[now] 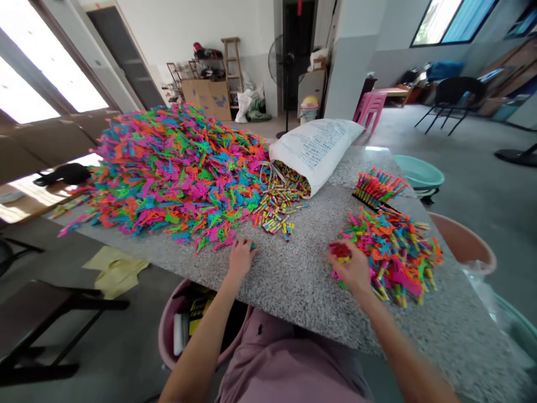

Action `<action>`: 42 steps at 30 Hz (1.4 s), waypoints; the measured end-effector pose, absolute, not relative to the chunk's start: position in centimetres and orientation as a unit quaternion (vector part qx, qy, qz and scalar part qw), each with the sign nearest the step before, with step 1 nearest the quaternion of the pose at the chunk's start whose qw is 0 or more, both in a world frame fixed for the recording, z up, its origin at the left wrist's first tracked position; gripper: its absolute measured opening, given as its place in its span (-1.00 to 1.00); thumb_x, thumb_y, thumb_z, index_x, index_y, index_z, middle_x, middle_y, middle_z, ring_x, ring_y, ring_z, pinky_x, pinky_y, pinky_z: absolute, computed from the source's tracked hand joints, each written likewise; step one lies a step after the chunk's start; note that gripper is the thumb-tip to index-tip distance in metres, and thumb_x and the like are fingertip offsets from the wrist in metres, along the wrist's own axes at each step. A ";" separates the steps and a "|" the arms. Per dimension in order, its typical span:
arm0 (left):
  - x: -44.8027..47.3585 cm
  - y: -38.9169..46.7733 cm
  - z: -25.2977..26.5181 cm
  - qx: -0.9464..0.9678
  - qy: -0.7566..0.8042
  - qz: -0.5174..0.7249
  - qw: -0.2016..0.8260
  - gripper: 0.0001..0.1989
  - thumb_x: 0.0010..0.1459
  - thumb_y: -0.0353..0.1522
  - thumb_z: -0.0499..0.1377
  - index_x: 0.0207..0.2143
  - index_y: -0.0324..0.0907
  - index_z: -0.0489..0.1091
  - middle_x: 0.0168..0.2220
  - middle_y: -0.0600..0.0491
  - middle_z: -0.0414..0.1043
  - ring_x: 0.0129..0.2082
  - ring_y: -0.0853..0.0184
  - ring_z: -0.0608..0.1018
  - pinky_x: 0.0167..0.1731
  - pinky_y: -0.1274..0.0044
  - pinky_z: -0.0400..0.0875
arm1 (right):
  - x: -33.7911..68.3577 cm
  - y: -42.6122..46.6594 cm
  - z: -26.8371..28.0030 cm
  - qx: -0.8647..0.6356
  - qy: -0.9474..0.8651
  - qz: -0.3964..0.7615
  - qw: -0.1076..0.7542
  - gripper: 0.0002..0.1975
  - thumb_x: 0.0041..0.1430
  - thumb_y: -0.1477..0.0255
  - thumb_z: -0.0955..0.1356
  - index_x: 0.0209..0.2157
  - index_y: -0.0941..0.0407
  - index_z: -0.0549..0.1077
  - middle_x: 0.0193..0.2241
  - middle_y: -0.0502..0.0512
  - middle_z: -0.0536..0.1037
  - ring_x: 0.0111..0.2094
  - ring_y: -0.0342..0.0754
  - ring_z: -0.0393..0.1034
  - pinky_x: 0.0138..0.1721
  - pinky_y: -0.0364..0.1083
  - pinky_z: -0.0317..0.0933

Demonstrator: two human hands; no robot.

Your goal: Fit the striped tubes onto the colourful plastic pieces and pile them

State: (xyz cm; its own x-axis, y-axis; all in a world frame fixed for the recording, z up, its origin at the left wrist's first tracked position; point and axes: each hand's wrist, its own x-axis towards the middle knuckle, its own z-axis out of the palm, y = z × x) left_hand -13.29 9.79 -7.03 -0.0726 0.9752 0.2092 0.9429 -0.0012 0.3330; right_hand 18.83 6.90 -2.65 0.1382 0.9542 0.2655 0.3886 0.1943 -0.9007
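Observation:
My left hand (240, 258) rests at the front edge of a big heap of bright plastic pieces (180, 173). Its fingers are curled, and a small bluish bit shows at the fingertips, too small to name. At the right, my right hand (353, 267) is closed round a bunch of short red and yellow tubes (340, 251). It is beside a smaller pile of plastic pieces with tubes fitted to them (394, 252). Between the hands, loose tubes (277, 210) spill from a white woven sack (316, 148).
The grey speckled tabletop (293, 280) bears everything. A row of tubes with red tops (380, 187) stands behind the right pile. Basins, a teal one (419, 170) and a pink one (465, 240), sit past the right edge. Below is a pink tub (168, 330); a stool (37, 313) stands left.

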 end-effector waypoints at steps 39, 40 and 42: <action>-1.3 1.1 0.7 0.342 0.469 0.590 0.561 -0.71 -0.05 -0.25 0.35 -0.32 -0.21 0.41 -0.50 0.15 0.41 -0.50 0.48 0.46 -0.45 0.63 0.35 | 13.1 1.7 1.2 -0.522 -0.651 0.308 0.457 -0.89 0.03 0.38 0.40 -0.36 0.08 0.43 -0.42 0.03 0.56 -0.38 -0.02 0.44 -0.30 -0.07 0.29; -1.3 1.2 0.6 0.343 0.468 0.591 0.560 -0.73 -0.04 -0.25 0.34 -0.34 -0.21 0.41 -0.50 0.16 0.41 -0.51 0.48 0.45 -0.45 0.64 0.34 | 13.1 1.7 1.2 -0.522 -0.657 0.302 0.452 -0.90 0.03 0.40 0.40 -0.37 0.08 0.43 -0.42 0.03 0.55 -0.38 -0.02 0.44 -0.30 -0.08 0.29; -1.3 1.2 0.4 0.340 0.466 0.592 0.563 -0.74 -0.04 -0.25 0.34 -0.35 -0.20 0.40 -0.51 0.16 0.40 -0.52 0.48 0.44 -0.46 0.63 0.34 | 13.2 1.7 1.2 -0.517 -0.662 0.309 0.446 -0.91 0.02 0.42 0.39 -0.38 0.08 0.43 -0.45 0.01 0.55 -0.40 -0.03 0.44 -0.32 -0.09 0.29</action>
State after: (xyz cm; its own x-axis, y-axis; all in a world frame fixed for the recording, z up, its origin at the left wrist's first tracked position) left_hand -1.28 1.18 0.39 -0.1353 0.9832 -0.1221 -0.3489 0.0681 0.9347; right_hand 13.19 1.71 1.16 -0.0682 0.9602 0.2710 0.4091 0.2746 -0.8702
